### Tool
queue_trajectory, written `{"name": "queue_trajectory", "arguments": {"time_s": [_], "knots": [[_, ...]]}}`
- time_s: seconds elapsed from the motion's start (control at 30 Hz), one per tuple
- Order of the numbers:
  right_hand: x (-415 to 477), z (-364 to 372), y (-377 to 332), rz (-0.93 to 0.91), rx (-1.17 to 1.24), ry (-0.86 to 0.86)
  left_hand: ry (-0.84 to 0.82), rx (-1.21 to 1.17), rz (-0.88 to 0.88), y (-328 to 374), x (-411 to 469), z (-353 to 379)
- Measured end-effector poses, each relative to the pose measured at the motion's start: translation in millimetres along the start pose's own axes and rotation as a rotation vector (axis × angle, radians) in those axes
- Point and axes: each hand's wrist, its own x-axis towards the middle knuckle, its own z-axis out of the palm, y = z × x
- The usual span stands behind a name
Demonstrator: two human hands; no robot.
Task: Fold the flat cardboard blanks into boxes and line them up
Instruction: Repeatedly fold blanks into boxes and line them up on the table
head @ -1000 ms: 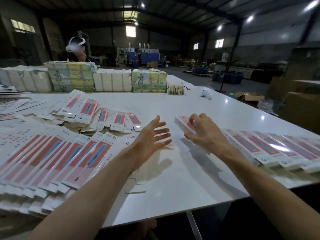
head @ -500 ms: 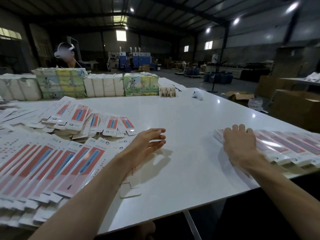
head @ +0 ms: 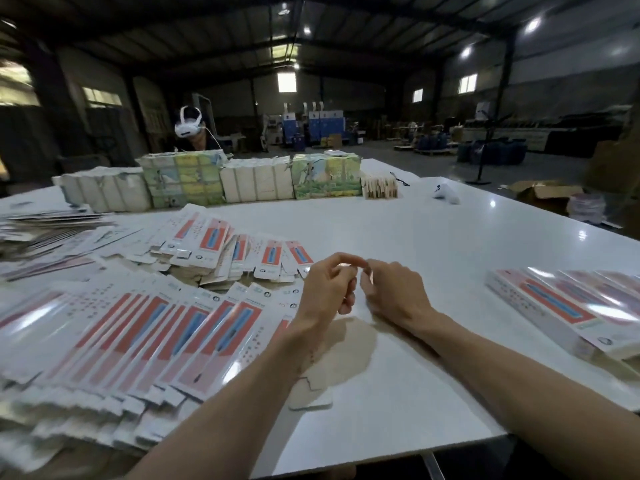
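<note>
Since neither hand has a blank in it, the next move, by the look of it, is a reach for a fresh one, and it turns on where the supply lies. The left hand (head: 325,292) and the right hand (head: 394,292) hover close together over the middle of the table (head: 433,230), fingers curled and the fingertips of the two meeting. The view is too blurred to tell whether some small scrap is pinched between them.

The fanned flat blanks (head: 156,337) lie toward the table's near left corner, directly left of the left hand, and the fan's right-hand edge passes just under that forearm. Their long axes run from the near edge away across the table, leaning slightly right, so the far ends point toward the hands. The left hand is plainly the nearer one; the right would have to cross over it.

The blanks are long, narrow white cards with a red panel and a blue strip, glossy, overlapped like roof tiles. A looser heap of blanks (head: 221,251) sits beyond them, toward the table's middle.

Folded boxes (head: 561,306) lie side by side along the right edge, well apart from the right hand. A brown cardboard offcut (head: 311,393) lies near the near edge.
</note>
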Motion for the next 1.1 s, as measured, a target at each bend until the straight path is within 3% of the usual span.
{"name": "queue_trajectory", "arguments": {"time_s": [0.13,0.23,0.37,0.63,0.8,1.1], "knots": [[1,13,10,-0.069,0.018,-0.010,0.024,0.163,0.128,14,1,-4],[1,16,12,-0.095,0.014,-0.016,0.006,0.399,0.093,37,4,-17],[5,20,15,-0.050,0.115,-0.032,-0.046,0.813,-0.066,71,-7,-61],[10,28,21,-0.022,0.196,-0.028,-0.098,1.479,-0.559,94,-81,-131],[9,26,21,-0.036,0.217,-0.045,-0.129,1.379,-0.679,80,-99,-138],[6,23,20,-0.022,0.240,-0.069,0.078,1.427,-0.576,80,-97,-145]]}}
